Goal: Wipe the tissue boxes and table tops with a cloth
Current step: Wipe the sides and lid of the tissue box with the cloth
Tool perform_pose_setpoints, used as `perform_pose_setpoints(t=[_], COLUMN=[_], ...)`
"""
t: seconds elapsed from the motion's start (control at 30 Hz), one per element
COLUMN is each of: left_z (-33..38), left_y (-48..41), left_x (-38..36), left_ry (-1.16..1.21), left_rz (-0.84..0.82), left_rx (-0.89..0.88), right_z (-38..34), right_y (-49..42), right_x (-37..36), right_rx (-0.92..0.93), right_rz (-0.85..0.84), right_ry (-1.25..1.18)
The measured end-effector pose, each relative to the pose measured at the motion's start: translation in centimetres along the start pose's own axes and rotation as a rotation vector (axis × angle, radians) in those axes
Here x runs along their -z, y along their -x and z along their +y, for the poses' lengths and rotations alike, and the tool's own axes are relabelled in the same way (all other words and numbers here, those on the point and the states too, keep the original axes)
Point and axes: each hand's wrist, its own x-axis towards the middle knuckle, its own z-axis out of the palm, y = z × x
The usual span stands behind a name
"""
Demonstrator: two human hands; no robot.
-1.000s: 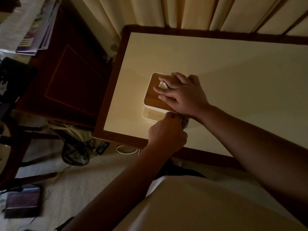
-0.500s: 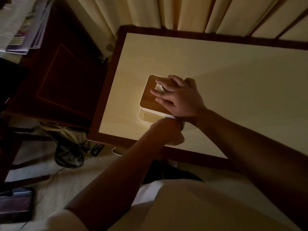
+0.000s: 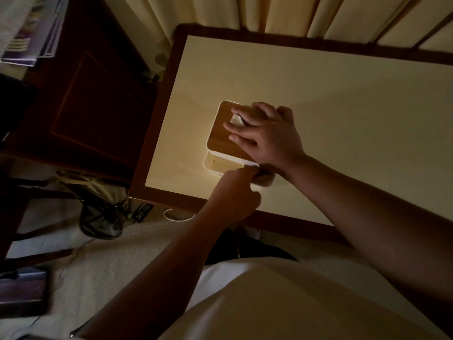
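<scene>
The tissue box [image 3: 219,141] stood on the cream table top [image 3: 343,106], nearer that top's left edge and near edge than its middle, straight ahead of the person. Its wooden lid [image 3: 220,133] faced up, with a bit of white tissue [image 3: 236,119] showing at the slot. The right hand [image 3: 267,133] lay flat on the lid, fingers straight and a little spread, palm over the right part, seemingly pinning the box in place. The left hand [image 3: 232,192] was lower and nearer the body, fingers curled in against the box's near side wall close to its right end. Whether it pinched a cloth there could not be told; the fingers hid whatever they held.

The box seemed to run longer from left to right, slightly skewed to the table edge. The bare stretch of its pale near wall [image 3: 215,165] lay to the left of the left hand, just beside it. That hand was the closer one to it, so a wipe of that side would probably travel leftward along the wall while the right hand braced from above
</scene>
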Motion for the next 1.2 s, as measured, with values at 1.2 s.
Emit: perform_pose_setpoints(t=[1.2], left_z=[-5.6], left_y=[9.2], left_x=[-4.6], left_ry=[0.070], left_rz=[0.079], left_rx=[-0.328], right_z=[1.2], right_y=[-0.4], right_x=[1.0], right_rx=[0.077], right_rz=[-0.192], right_ry=[-0.027])
